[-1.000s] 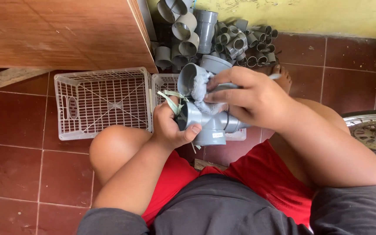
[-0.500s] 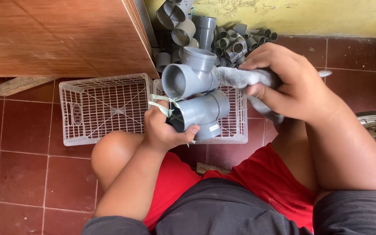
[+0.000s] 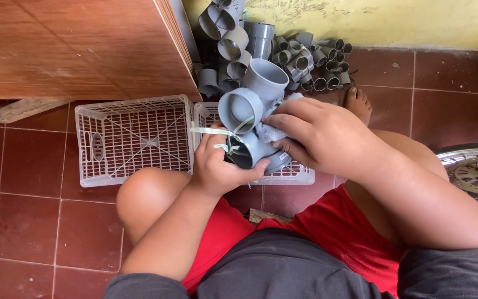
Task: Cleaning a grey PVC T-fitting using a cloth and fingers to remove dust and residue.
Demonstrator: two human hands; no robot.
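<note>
A bundle of grey plastic pipe fittings (image 3: 253, 105), tied with a pale green strap (image 3: 217, 133), is held in front of me above my lap. My left hand (image 3: 217, 166) grips the bundle from below, thumb along its lower rim. My right hand (image 3: 319, 135) presses a light grey cloth (image 3: 269, 130) against the side of the fittings. Both hands sit over the near edge of two white plastic mesh baskets.
The white mesh baskets (image 3: 134, 138) lie on the red tile floor beside a wooden cabinet (image 3: 67, 47). A heap of grey pipe fittings (image 3: 300, 61) lies against the yellow wall. A wheel (image 3: 474, 171) shows at the right edge. My bare foot (image 3: 358, 102) rests near the heap.
The bundle has been turned so its round openings face up and left. My right hand has slid down from the top to the bundle's side with the cloth.
</note>
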